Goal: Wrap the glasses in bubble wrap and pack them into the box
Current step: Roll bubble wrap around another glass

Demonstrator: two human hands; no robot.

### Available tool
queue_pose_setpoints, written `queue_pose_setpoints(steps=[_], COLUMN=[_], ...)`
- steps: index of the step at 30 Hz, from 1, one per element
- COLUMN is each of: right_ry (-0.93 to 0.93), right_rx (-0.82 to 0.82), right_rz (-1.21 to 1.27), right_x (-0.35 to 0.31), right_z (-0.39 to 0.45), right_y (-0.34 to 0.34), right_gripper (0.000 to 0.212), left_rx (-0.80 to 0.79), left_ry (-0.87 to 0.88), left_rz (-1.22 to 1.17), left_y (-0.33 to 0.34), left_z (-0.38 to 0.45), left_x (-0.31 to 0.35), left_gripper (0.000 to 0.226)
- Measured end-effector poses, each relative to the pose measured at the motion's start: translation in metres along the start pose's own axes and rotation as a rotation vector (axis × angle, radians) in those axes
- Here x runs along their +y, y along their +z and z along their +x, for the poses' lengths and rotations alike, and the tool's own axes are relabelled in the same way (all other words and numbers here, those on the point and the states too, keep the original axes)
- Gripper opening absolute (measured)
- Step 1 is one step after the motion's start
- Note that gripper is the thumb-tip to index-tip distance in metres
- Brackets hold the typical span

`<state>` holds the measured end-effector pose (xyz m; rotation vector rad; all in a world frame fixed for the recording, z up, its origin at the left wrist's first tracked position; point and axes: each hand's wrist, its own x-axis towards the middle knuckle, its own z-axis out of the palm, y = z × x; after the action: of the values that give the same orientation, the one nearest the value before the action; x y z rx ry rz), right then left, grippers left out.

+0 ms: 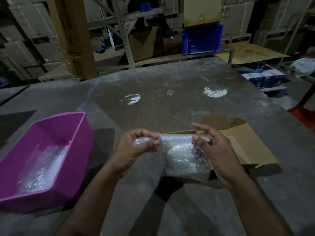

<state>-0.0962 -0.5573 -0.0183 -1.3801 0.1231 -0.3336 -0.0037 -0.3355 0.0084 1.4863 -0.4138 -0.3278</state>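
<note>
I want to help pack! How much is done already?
One bubble-wrapped bundle is in hand: the left hand and right hand grip its ends above the open cardboard box. It still has to go in. More bubble wrap waits in the pink tub.

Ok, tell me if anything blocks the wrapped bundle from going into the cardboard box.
Nothing visible does. The bubble-wrapped bundle, held by the left hand and right hand, sits directly over the cardboard box, whose flaps are open. The box interior under the bundle is hidden.
</note>
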Motion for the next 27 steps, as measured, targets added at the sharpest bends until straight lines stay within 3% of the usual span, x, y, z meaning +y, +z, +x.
queue_pose_setpoints(steps=[2, 7, 10, 15, 19, 23, 27], right_ry=[0.031, 0.013, -0.004, 0.023, 0.031, 0.038, 0.023], right_rx=[0.008, 0.011, 0.011, -0.017, -0.005, 0.006, 0.024], right_rz=[-0.011, -0.034, -0.013, 0.000, -0.010, 0.009, 0.033], right_x=[0.0012, 0.0032, 0.0017, 0.0007, 0.0023, 0.0045, 0.0025], right_z=[0.0003, 0.0013, 0.0020, 0.0033, 0.0044, 0.0054, 0.0060], right_y=[-0.0018, -0.0037, -0.0060, -0.0068, -0.0055, -0.0073, -0.0072], right_gripper=[0.035, 0.015, 0.015, 0.029, 0.025, 0.020, 0.021], left_rx=[-0.005, -0.054, -0.042, -0.022, 0.004, -0.025, -0.058], left_ry=[0.022, -0.078, -0.140, -0.065, -0.011, -0.009, -0.100], left_rz=[0.024, -0.022, 0.013, 0.044, 0.033, 0.026, -0.052], left_y=[-0.0008, -0.0042, -0.0014, -0.0049, -0.0067, -0.0078, -0.0059], left_z=[0.0013, 0.0024, 0.0013, 0.0035, 0.0051, 0.0062, 0.0048], left_x=[-0.0007, -0.0021, -0.0037, -0.0067, -0.0079, -0.0094, -0.0091], left_gripper=[0.014, 0.049, 0.031, 0.014, 0.022, 0.057, 0.043])
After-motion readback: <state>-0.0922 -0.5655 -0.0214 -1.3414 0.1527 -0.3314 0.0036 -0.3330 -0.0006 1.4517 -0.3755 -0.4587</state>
